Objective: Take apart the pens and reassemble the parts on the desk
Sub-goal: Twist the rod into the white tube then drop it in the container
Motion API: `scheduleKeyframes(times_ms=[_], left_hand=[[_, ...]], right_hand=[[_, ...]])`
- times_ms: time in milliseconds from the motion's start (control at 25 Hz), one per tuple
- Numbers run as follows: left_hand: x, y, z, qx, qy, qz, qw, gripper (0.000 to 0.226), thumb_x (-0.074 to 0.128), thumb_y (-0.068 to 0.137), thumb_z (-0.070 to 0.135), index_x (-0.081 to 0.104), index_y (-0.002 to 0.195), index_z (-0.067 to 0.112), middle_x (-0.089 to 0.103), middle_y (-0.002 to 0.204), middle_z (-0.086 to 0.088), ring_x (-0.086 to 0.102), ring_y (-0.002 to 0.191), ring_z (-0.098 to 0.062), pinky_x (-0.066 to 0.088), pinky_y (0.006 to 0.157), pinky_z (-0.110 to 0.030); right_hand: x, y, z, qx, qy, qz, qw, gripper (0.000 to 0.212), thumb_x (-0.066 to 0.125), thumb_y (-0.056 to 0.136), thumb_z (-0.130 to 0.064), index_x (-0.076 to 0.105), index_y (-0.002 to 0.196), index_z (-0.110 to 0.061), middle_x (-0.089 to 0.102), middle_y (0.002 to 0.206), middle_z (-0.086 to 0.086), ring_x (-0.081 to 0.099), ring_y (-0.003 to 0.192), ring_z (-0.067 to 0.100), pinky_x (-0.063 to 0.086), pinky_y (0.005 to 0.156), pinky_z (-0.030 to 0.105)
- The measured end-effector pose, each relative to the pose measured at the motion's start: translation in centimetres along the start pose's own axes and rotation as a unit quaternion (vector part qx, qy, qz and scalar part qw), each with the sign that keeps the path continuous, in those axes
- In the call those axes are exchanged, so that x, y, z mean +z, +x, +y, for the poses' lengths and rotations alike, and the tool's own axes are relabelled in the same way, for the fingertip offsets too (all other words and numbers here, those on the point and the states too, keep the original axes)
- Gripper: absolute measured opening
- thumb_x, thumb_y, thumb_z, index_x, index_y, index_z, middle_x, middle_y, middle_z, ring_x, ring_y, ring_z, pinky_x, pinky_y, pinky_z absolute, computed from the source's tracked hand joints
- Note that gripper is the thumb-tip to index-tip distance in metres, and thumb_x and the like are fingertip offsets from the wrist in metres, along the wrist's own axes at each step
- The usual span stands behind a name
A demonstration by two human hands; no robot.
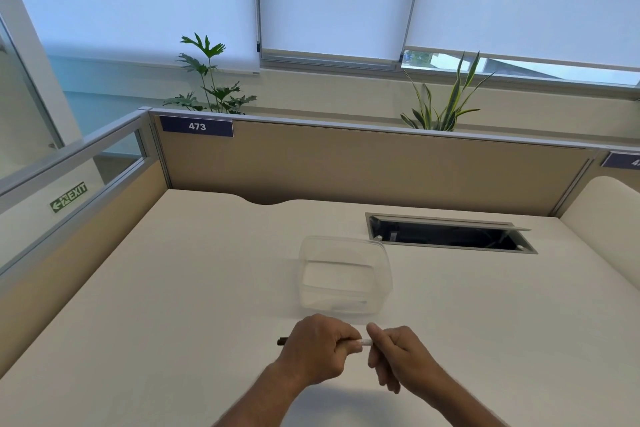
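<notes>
Both grips clenched on one slim white-barrelled pen above cream surface at 6 o'clock, left hand, right hand; hard pull could scatter small parts.

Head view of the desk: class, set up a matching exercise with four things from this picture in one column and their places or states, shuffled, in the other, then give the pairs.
1. pen
2. clear container
3. cable hatch
4. label 473

A. on the partition
B. lid raised
C. gripped by both hands
D. on the desk beyond the hands

Pairs: 1-C, 2-D, 3-B, 4-A
</notes>
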State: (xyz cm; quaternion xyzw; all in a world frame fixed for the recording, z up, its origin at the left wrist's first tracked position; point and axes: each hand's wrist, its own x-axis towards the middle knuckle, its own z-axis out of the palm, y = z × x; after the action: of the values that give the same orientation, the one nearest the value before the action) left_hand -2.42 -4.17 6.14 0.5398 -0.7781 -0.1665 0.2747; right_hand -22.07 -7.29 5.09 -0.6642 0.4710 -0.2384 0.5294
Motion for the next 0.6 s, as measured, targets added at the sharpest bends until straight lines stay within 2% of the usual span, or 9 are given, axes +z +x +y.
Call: scheduleKeyframes(times_ms=[80,160,240,320,440,520,600], left_hand=[[-0.1,0.1,0.1,-0.011,-0.016,0.006,1.000,0.022,0.056,0.088,0.036,0.072,0.086,0.022,0.072,0.072,0.003,0.059,0.063,-0.013,0.051,0.059,-0.030],[-0.4,0.2,0.2,-0.038,-0.051,-0.014,0.998,0.023,0.054,0.089,0.032,0.071,0.080,0.019,0.071,0.067,0.008,0.056,0.057,-0.005,0.048,0.056,-0.026],[-0.5,0.2,0.2,-0.058,-0.083,-0.046,0.994,0.026,0.052,0.091,0.029,0.070,0.077,0.017,0.065,0.059,0.023,0.053,0.051,0.003,0.042,0.052,-0.021],[-0.6,0.2,0.3,-0.057,-0.094,-0.065,0.992,0.027,0.051,0.091,0.028,0.070,0.076,0.017,0.065,0.059,0.021,0.052,0.049,0.002,0.039,0.050,-0.019],[-0.4,0.1,0.2,-0.016,-0.055,-0.033,0.998,0.024,0.052,0.091,0.030,0.071,0.080,0.018,0.072,0.070,0.003,0.054,0.055,-0.008,0.041,0.051,-0.021],[-0.3,0.0,0.0,0.002,-0.040,0.003,0.999,0.021,0.056,0.089,0.033,0.071,0.082,0.020,0.072,0.070,0.003,0.059,0.060,-0.013,0.049,0.056,-0.027],[-0.2,0.1,0.0,0.009,-0.041,0.034,0.999,0.018,0.062,0.084,0.039,0.069,0.082,0.022,0.072,0.071,0.005,0.060,0.063,-0.012,0.049,0.058,-0.029]], right_hand=[[-0.2,-0.1,0.1,-0.035,-0.035,0.016,0.999,0.045,0.048,0.099,-0.045,0.069,0.070,-0.018,0.066,0.052,0.007,0.057,0.040,0.018,0.046,0.040,0.024],[-0.5,-0.3,0.3,-0.119,-0.137,0.035,0.983,0.029,0.049,0.101,-0.038,0.065,0.080,-0.024,0.069,0.063,0.004,0.062,0.047,0.012,0.049,0.048,0.025],[-0.8,-0.6,0.4,-0.182,-0.215,0.042,0.959,0.024,0.050,0.099,-0.035,0.059,0.080,-0.024,0.067,0.065,-0.003,0.062,0.053,0.011,0.050,0.053,0.028],[-0.7,-0.6,0.4,-0.214,-0.240,0.054,0.945,0.029,0.049,0.099,-0.032,0.055,0.072,-0.023,0.061,0.060,-0.007,0.057,0.052,0.011,0.048,0.052,0.030],[0.1,-0.7,0.5,-0.204,-0.169,0.071,0.962,0.041,0.049,0.101,-0.025,0.052,0.061,-0.020,0.052,0.048,-0.011,0.047,0.042,0.005,0.039,0.047,0.023],[0.7,-0.8,0.3,-0.162,-0.095,0.076,0.979,0.047,0.046,0.102,-0.028,0.055,0.057,-0.020,0.050,0.041,-0.008,0.045,0.039,0.005,0.038,0.048,0.021],[1.1,-1.0,0.1,-0.105,-0.019,0.069,0.992,0.055,0.046,0.101,-0.034,0.049,0.049,-0.018,0.047,0.036,-0.005,0.041,0.033,0.011,0.036,0.043,0.023]])
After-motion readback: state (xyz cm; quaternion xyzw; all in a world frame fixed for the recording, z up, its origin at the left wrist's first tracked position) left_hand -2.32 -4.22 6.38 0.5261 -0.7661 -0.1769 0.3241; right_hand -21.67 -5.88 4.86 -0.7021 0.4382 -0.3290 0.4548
